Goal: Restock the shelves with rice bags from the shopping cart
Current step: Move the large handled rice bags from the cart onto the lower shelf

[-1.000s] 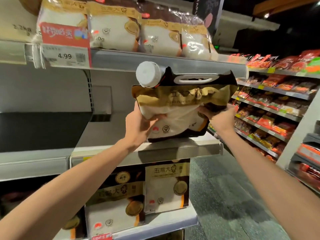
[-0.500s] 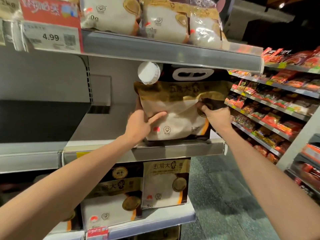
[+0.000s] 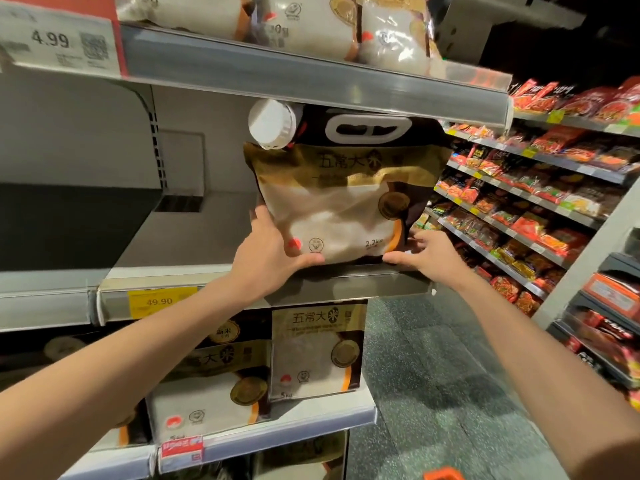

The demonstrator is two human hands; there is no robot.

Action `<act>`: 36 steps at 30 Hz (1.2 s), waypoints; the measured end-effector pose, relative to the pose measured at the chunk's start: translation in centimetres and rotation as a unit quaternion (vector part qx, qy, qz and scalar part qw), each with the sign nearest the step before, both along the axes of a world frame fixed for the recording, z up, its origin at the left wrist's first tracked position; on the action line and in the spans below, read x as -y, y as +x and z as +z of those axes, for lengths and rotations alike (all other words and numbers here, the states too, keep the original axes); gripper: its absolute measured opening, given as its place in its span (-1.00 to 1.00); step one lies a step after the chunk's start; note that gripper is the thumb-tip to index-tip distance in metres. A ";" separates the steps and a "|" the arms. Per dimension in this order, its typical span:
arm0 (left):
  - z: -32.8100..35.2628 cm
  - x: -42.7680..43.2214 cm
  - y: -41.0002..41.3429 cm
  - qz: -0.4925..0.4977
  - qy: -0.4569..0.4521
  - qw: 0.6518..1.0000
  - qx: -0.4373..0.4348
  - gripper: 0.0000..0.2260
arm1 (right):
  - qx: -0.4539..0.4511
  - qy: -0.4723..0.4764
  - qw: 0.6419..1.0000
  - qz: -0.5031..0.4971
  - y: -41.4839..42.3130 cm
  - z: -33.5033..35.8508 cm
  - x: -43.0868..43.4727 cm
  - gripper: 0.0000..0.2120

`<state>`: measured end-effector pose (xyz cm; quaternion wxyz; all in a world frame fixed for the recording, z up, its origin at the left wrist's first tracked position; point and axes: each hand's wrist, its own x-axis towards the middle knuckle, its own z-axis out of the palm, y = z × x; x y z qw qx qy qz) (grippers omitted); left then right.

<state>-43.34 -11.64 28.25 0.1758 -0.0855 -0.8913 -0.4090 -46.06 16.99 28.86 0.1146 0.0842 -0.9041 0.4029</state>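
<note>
Shelving in grey metal fills the left of the view. The middle shelf carries a yellow price label reading 49.90 on its front rail.

The left hand grips the lower left corner of the gold, white and black plastic rice bag. Its thumb lies along the front bottom edge, and its fingers pass behind the bag and are hidden.

The bag stands upright at the right end of the middle shelf, between the two hands. Its white screw cap and white carry handle sit just under the upper shelf rail. Whether they touch that rail cannot be told.

The right hand grips the lower right corner, with the thumb on the front bottom edge and the fingers curled round the side. The hands are apart, one at each corner.

On the shelf below, the left forearm partly covers the block-shaped rice packs. Red snack packets on the right-hand shelves are blurred. An orange item is cut off at the bottom edge.
</note>
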 end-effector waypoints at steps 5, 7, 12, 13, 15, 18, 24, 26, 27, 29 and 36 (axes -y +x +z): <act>-0.4 -0.3 -0.4 0.005 -0.004 1.000 -0.021 -0.16 | -0.002 0.018 1.000 0.019 -1.8 0.2 -0.9 -0.49; -0.4 -0.4 -0.8 0.011 -0.008 1.000 -0.025 -0.17 | -0.007 0.016 1.000 0.007 -2.3 -0.1 -1.1 -0.58; -0.3 -1.5 -1.3 0.031 -0.031 0.998 -0.037 -0.13 | 0.020 -0.007 1.000 -0.003 -2.6 -0.2 -1.4 -0.68; -0.2 -1.6 -1.3 0.034 -0.034 0.998 -0.037 -0.12 | 0.027 0.002 1.000 -0.008 -2.4 -0.2 -1.3 -0.68; -0.3 -1.8 -1.3 0.041 -0.037 0.998 -0.034 -0.12 | 0.045 0.009 0.999 -0.011 -2.1 -0.2 -1.4 -0.58; -0.4 -1.8 -1.1 0.050 -0.028 0.998 -0.036 -0.15 | 0.093 -0.035 0.995 -0.023 -0.5 0.4 -0.6 -0.18; -0.7 -2.2 -0.3 0.064 -0.003 0.996 -0.065 -0.14 | -0.062 0.018 0.990 -0.128 3.5 1.2 3.5 0.38; -0.9 -2.6 0.1 0.068 0.011 0.994 -0.082 -0.11 | -0.153 0.160 0.960 -0.172 4.5 0.9 5.2 0.42; -1.1 -2.7 0.2 0.070 0.013 0.993 -0.089 -0.07 | -0.180 0.210 0.944 -0.181 4.8 0.8 5.9 0.43; -1.3 -3.0 0.6 0.072 0.007 0.992 -0.100 0.02 | -0.180 0.256 0.930 -0.195 4.9 0.6 6.3 0.45; -1.5 -2.4 0.0 0.069 -0.009 0.992 -0.109 0.04 | -0.188 0.261 0.920 -0.227 3.3 -0.5 6.7 0.45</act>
